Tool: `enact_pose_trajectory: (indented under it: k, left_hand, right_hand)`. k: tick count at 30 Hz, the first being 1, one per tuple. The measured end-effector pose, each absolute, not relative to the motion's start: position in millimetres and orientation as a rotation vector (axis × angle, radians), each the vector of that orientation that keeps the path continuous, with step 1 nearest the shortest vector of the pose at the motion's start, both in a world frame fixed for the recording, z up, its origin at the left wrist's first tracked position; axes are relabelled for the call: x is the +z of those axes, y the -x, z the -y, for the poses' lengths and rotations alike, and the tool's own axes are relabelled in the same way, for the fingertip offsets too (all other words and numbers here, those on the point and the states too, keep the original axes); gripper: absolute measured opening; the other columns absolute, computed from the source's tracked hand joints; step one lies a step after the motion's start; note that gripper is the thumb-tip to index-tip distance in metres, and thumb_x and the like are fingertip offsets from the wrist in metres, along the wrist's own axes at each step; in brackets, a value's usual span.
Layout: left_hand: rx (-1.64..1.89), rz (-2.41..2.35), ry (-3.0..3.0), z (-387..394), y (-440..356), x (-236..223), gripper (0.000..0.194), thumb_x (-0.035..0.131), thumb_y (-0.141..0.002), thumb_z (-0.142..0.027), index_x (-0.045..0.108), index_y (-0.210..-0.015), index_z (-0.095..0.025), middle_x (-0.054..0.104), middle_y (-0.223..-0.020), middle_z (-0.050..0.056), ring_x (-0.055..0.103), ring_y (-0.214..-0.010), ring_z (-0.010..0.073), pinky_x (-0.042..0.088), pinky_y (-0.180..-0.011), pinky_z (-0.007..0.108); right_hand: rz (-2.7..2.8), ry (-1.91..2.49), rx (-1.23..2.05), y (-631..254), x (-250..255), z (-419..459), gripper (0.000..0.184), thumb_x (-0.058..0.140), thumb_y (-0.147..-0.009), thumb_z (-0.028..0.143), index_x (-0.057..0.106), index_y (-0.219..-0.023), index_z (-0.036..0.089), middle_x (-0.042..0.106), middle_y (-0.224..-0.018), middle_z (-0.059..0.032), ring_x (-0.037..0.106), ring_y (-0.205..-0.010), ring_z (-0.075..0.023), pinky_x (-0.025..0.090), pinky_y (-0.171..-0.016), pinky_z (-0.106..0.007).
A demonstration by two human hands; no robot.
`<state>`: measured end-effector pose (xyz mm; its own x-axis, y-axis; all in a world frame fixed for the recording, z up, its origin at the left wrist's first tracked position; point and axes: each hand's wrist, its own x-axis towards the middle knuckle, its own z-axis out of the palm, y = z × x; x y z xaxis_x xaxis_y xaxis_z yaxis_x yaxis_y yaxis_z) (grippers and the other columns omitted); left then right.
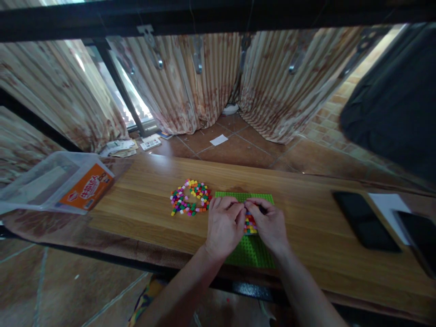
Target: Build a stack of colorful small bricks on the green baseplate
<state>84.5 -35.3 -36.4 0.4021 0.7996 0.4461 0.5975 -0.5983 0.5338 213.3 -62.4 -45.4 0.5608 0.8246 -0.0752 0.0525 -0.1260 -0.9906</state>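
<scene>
A green studded baseplate point(252, 250) lies on the wooden table point(143, 204), near its front edge. A small patch of red and yellow bricks point(250, 223) is stuck on the plate, between my hands. My left hand point(224, 225) rests on the plate's left edge with its fingers curled towards the patch. My right hand point(270, 223) sits just right of the patch, fingertips pinched together and meeting the left hand's fingertips above it. What the fingertips hold is too small to make out. A loose pile of small coloured bricks point(190, 197) lies left of the plate.
A clear plastic box with an orange label point(64, 181) lies on the table's left end. Two dark phones point(366, 220) and a white sheet point(388, 204) sit at the right. Behind the table are curtains, a tiled floor and scattered papers point(119, 147).
</scene>
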Motion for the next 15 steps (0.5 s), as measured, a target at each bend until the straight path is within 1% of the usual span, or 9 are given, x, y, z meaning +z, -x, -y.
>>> enact_pose_trajectory:
  k: [2, 4, 6, 8, 10, 15]
  left_hand:
    - [1.021, -1.227, -2.334, 32, -81, -35, 0.018, 0.056, -0.095, -0.025, 0.074, -0.092, -0.024, 0.069, -0.097, 0.004, 0.062, -0.094, 0.0187, 0.048, -0.09, 0.039]
    - [1.049, -1.279, -2.273, 24, -73, -34, 0.018, 0.056, -0.094, -0.023, 0.074, -0.095, -0.023, 0.07, -0.099, 0.005, 0.063, -0.097, 0.0187, 0.05, -0.092, 0.038]
    - [1.045, -1.369, -2.212, 12, -60, -32, 0.019, 0.055, -0.092, -0.019, 0.074, -0.096, -0.022, 0.071, -0.099, 0.006, 0.064, -0.098, 0.0191, 0.051, -0.093, 0.037]
    - [0.947, -1.44, -2.213, -3, -44, -31, 0.021, 0.054, -0.09, -0.015, 0.074, -0.092, -0.021, 0.072, -0.093, 0.006, 0.065, -0.095, 0.0198, 0.052, -0.094, 0.037]
    - [0.821, -1.521, -2.204, -15, -27, -32, 0.022, 0.055, -0.087, -0.011, 0.075, -0.089, -0.021, 0.073, -0.094, 0.005, 0.066, -0.096, 0.0199, 0.052, -0.095, 0.037]
    - [0.563, -1.622, -2.206, -26, -3, -34, 0.017, 0.063, -0.083, -0.013, 0.076, -0.086, -0.023, 0.074, -0.096, 0.004, 0.067, -0.093, 0.0204, 0.054, -0.091, 0.037]
  right_hand:
    - [0.75, 1.535, 0.82, -213, -46, 64, 0.034, 0.079, -0.069, 0.052, 0.078, -0.083, 0.021, 0.076, -0.081, -0.0037, 0.066, -0.073, -0.0192, 0.053, -0.07, -0.032]
    - [0.692, 1.48, 0.856, -214, -47, 66, 0.039, 0.079, -0.07, 0.055, 0.078, -0.087, 0.021, 0.076, -0.085, -0.0039, 0.067, -0.075, -0.0193, 0.053, -0.071, -0.032]
    - [0.608, 1.434, 0.864, -217, -48, 68, 0.04, 0.076, -0.072, 0.058, 0.078, -0.087, 0.021, 0.077, -0.087, -0.0039, 0.067, -0.077, -0.0197, 0.053, -0.073, -0.033]
    - [0.547, 1.422, 0.841, -220, -48, 69, 0.039, 0.075, -0.074, 0.059, 0.078, -0.084, 0.021, 0.077, -0.087, -0.004, 0.068, -0.08, -0.0202, 0.053, -0.074, -0.032]
    - [0.54, 1.444, 0.801, -224, -49, 70, 0.037, 0.075, -0.074, 0.058, 0.078, -0.082, 0.021, 0.078, -0.089, -0.0044, 0.068, -0.083, -0.0213, 0.052, -0.076, -0.032]
    - [0.577, 1.508, 0.793, -227, -52, 70, 0.04, 0.073, -0.076, 0.061, 0.079, -0.082, 0.021, 0.078, -0.087, -0.0047, 0.069, -0.084, -0.0228, 0.052, -0.075, -0.032]
